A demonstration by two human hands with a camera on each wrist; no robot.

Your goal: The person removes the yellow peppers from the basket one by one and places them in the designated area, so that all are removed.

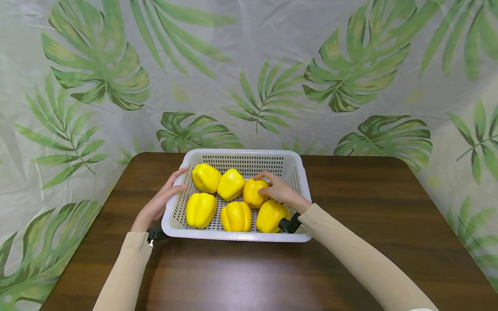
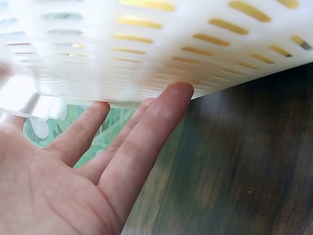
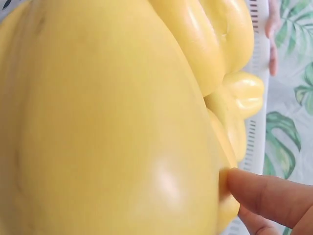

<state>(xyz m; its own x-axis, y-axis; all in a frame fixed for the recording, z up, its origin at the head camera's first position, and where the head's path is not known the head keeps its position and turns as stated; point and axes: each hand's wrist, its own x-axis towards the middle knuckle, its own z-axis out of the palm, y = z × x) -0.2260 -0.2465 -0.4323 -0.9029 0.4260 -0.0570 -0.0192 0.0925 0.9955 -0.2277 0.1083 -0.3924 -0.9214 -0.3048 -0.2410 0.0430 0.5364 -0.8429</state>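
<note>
A white plastic basket (image 1: 249,236) with slotted walls holds several yellow bell peppers, lying in two rough rows. My left hand (image 1: 161,201) holds the basket's left side, with thumb and a finger over the rim. From the left wrist view, the other fingers (image 2: 142,147) reach along the outside of the slotted wall. Inside the basket my right hand (image 1: 278,190) grips a yellow bell pepper (image 1: 253,193) in the back row, fingers at its far side and thumb at its right. A nearer pepper (image 3: 107,117) fills much of the right wrist view and hides most of the gripped one.
The basket stands toward the back of a dark brown wooden table (image 1: 369,207). Behind the table hangs a pale cloth (image 1: 264,39) with green leaf prints. Another pepper (image 1: 272,216) lies under the right wrist, beside a black wrist strap mount (image 1: 289,224).
</note>
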